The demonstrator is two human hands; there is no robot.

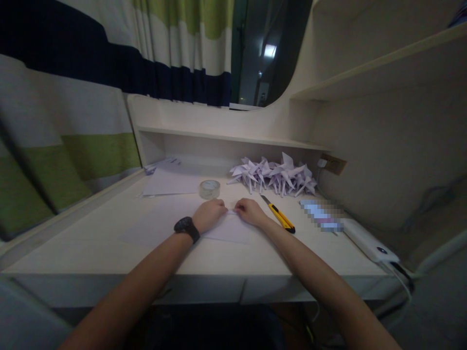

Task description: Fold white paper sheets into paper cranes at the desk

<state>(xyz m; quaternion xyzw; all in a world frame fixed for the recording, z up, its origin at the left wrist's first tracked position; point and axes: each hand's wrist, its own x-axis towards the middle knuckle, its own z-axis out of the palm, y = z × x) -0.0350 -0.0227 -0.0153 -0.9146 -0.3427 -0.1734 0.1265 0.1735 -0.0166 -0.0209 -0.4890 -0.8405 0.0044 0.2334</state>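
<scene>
Curtain [73, 121]: big striped thing, white, green and navy, filling the left side behind everything.
Table [91, 243]: pale wood, pretty dim lighting tbh.
Shelf [226, 138]: low ledge running along the back of the table.
Paper sheet [229, 231]: white, lying flat on the table near the front edge, right under both hands.
Crane pile [277, 177]: a heap of folded paper cranes at the back right, under the shelf.
Left hand [209, 214]: grip curled shut, pinching the sheet's far edge.
Right hand [250, 211]: same deal, grip clenched on that edge, just beside the left hand.
Box cutter [279, 215]: yellow, just right of the right hand.
Tape roll [209, 189]: clear, lying flat just behind the left hand.
Watch [187, 228]: black, on the left wrist.
</scene>
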